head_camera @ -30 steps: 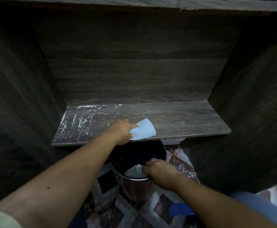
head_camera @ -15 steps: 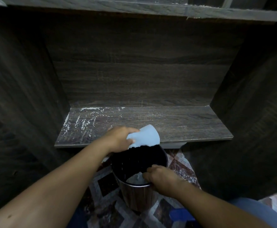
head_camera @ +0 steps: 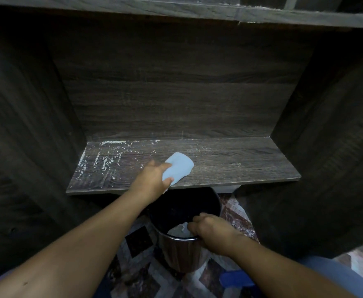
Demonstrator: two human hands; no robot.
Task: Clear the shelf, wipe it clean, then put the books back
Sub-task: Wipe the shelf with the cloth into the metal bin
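Observation:
The dark wooden shelf [head_camera: 230, 164] holds no books, and white dust [head_camera: 105, 162] streaks its left part. My left hand [head_camera: 152, 179] grips a light blue cloth [head_camera: 179, 166] that lies flat on the shelf near its front edge, about the middle. Below the shelf's edge stands a dark metal bin [head_camera: 176, 244]. My right hand [head_camera: 210, 233] grips its near rim, fingers curled over it. Pale crumpled waste lies in the bin's bottom. No books are in view.
Dark wooden side walls [head_camera: 25, 136] close the shelf in on the left and right, with a back panel behind and another board [head_camera: 176, 11] above. Under the bin lies a patterned tile floor [head_camera: 137, 274], with a blue object [head_camera: 236, 278] on it at the lower right.
My left hand has carried the cloth from the shelf's front edge over the bin back onto the shelf, a little further in. My right hand has stayed on the bin's rim.

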